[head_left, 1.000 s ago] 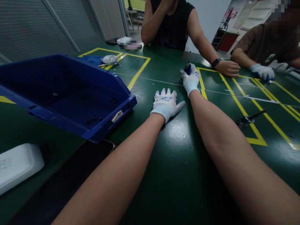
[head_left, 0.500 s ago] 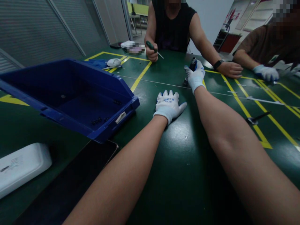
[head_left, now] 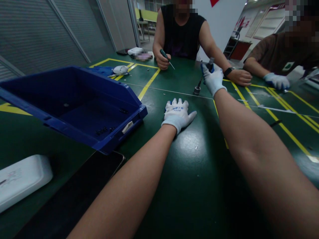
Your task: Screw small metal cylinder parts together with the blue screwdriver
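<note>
My left hand (head_left: 176,114), in a white and blue work glove, lies flat on the green table with its fingers spread. Ahead and to its right, my right hand (head_left: 213,78) wears a matching glove, its fingers wrapped round the dark handle of what looks like a screwdriver (head_left: 211,63). The handle's pale end sticks up above the fist. From the grip, a thin dark shaft slants down and left to a small round metal part (head_left: 197,90) on the table. Whether the tip sits in that part or just touches it, I cannot tell.
A blue bin (head_left: 82,109) with small black pieces stands at left, near a dark flat panel (head_left: 82,179) and a white case (head_left: 25,181). Across the table, a co-worker's hand (head_left: 163,61) holds a green-handled screwdriver (head_left: 164,55). Another co-worker's gloved hand (head_left: 277,80) rests at right.
My right hand has shifted right, tilting the tool, so its thin shaft and the round metal part show more clearly. My left hand stays flat in place.
</note>
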The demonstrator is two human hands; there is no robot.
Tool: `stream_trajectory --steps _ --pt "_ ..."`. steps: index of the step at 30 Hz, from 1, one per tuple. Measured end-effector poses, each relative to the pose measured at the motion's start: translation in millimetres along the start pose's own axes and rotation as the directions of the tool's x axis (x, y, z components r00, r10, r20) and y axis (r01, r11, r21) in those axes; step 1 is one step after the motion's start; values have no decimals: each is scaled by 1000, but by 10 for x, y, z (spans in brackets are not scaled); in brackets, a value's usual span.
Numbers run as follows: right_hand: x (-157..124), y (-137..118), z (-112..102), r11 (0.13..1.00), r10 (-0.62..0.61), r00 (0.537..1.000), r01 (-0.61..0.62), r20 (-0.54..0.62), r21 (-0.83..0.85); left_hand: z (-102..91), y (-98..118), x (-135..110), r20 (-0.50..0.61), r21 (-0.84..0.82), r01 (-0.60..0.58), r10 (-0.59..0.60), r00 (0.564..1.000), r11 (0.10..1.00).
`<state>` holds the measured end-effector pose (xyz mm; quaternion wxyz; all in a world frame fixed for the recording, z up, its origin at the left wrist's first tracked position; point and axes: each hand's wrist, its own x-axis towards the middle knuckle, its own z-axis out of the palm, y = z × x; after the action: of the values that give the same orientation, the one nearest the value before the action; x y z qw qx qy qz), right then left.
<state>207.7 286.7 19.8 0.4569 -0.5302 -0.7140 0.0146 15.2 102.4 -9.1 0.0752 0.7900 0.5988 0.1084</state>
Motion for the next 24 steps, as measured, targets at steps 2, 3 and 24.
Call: stream_trajectory --steps 2,3,24 --pt "-77 36 58 998 36 998 -38 47 45 2 -1 2 -3 2 -1 1 1000 1000" --pt "-110 41 89 995 78 996 -81 47 63 2 0 2 -4 3 0 0 1000 1000" --pt "-415 -178 142 986 157 986 -152 57 -73 34 -17 20 -45 45 -12 14 999 999"
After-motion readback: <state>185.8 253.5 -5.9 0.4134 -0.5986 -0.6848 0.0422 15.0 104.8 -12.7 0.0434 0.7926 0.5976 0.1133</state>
